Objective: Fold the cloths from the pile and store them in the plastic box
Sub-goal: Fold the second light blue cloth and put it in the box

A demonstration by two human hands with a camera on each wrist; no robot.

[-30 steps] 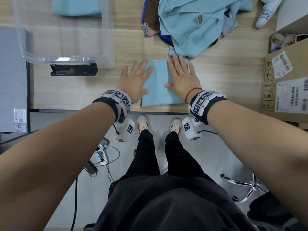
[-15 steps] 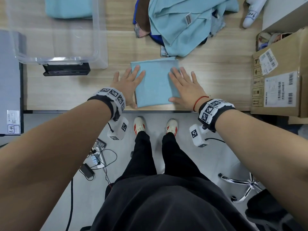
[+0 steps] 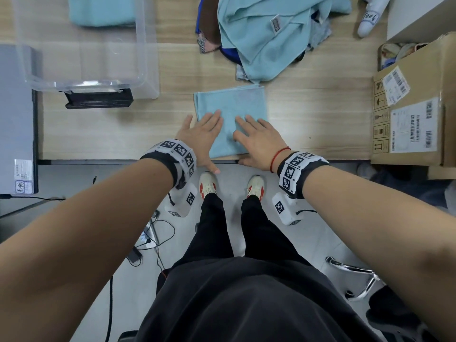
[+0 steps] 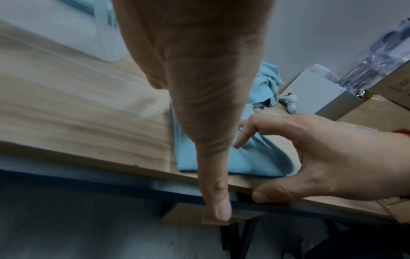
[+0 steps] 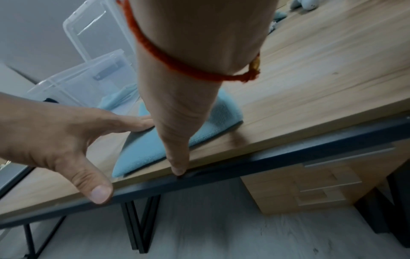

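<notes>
A folded light-blue cloth (image 3: 230,114), square and nubby, lies flat at the wooden table's (image 3: 98,134) near edge. The left hand (image 3: 201,141) and right hand (image 3: 259,141) rest on it with fingers spread and straight. The wrist views alone show both thumbs hanging past the edge. At ten o'clock stands the clear plastic box (image 3: 145,53); at twelve, the rumpled pile (image 3: 266,38).

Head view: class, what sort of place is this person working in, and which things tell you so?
Probably an office or lab workroom. A wooden desk with a black metal frame, labelled cardboard shipping boxes on it, and a swivel chair base and cables on the floor.
</notes>
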